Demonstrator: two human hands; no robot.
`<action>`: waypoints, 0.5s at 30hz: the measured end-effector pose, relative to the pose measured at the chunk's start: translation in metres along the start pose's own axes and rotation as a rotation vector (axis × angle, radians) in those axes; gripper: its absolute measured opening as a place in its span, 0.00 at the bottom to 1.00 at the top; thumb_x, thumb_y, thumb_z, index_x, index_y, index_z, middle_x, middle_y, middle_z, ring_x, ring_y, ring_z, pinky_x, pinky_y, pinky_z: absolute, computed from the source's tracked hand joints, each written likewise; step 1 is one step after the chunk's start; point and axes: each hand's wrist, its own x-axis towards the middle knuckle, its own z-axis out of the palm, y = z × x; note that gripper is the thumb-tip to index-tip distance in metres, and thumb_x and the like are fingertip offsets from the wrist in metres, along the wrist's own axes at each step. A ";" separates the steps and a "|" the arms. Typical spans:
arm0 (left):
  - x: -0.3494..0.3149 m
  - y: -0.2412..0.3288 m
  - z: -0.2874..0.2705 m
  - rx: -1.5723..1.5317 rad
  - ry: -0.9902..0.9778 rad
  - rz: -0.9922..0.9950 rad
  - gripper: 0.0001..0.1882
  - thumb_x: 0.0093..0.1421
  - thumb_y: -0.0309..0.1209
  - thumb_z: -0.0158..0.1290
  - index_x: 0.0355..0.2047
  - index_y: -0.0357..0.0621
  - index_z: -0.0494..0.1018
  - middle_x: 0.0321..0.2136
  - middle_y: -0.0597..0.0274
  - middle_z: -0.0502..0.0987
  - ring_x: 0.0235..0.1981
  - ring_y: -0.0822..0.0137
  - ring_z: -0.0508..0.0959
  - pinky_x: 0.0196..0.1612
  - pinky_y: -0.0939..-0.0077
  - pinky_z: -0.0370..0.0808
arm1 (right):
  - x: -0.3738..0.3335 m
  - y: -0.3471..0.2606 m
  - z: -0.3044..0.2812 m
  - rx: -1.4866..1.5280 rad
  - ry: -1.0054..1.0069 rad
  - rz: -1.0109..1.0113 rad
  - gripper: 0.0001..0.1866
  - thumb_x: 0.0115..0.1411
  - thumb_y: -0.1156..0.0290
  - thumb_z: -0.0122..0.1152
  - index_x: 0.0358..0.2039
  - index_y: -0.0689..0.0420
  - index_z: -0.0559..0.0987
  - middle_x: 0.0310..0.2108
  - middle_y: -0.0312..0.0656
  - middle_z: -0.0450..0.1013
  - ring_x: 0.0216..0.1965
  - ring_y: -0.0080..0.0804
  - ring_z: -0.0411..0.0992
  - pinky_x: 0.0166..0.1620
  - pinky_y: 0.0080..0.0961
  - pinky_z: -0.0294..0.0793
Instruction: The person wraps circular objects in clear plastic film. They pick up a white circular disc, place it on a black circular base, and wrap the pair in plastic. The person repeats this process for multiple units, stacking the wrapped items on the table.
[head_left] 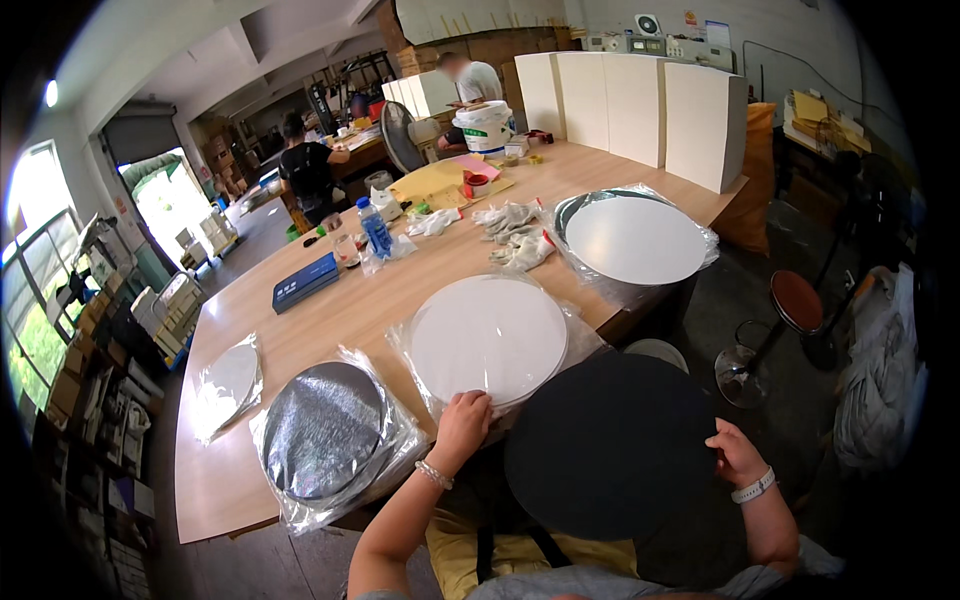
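Observation:
My right hand (738,454) grips the right edge of a large round black board (610,445), which is held tilted in front of my lap. Beside it, at the table's near edge, a round white board (488,335) lies in a clear plastic bag (412,362). My left hand (464,424) is closed at that bag's near edge, its fingers curled in at the rim of the white board. What lies under those fingertips is partly hidden.
On the wooden table (235,330) lie a silver-grey bagged disc (325,430), a small white disc (232,378), a large white disc (636,238), gloves (515,232), a blue box (306,283) and a bottle (374,228). White panels (630,110) and a stool (796,302) stand right; two people work behind.

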 end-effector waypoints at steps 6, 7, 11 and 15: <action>0.006 -0.002 -0.004 0.021 0.028 0.001 0.16 0.54 0.27 0.51 0.43 0.38 0.67 0.35 0.55 0.74 0.39 0.55 0.74 0.42 0.63 0.72 | 0.018 0.005 0.010 0.082 -0.062 0.033 0.12 0.55 0.77 0.46 0.41 0.61 0.70 0.28 0.36 0.73 0.19 0.16 0.69 0.18 0.09 0.66; 0.004 -0.003 -0.004 0.015 0.015 -0.010 0.17 0.54 0.27 0.51 0.45 0.38 0.67 0.36 0.54 0.74 0.41 0.55 0.73 0.43 0.62 0.71 | 0.022 0.004 0.013 0.095 -0.078 0.046 0.12 0.55 0.77 0.46 0.41 0.60 0.70 0.28 0.36 0.73 0.19 0.16 0.68 0.18 0.09 0.65; -0.023 -0.001 -0.017 0.075 0.084 -0.035 0.25 0.53 0.33 0.55 0.50 0.39 0.64 0.51 0.49 0.66 0.53 0.54 0.64 0.51 0.59 0.66 | 0.032 0.009 0.025 0.120 -0.036 0.091 0.13 0.57 0.76 0.46 0.43 0.56 0.71 0.32 0.34 0.73 0.21 0.16 0.67 0.20 0.09 0.66; -0.049 0.030 -0.036 0.016 -0.008 -0.598 0.22 0.55 0.39 0.55 0.42 0.35 0.67 0.36 0.44 0.75 0.39 0.49 0.76 0.40 0.59 0.73 | 0.034 0.027 0.039 0.215 0.020 0.113 0.14 0.59 0.77 0.46 0.46 0.55 0.70 0.34 0.36 0.72 0.22 0.19 0.67 0.22 0.13 0.68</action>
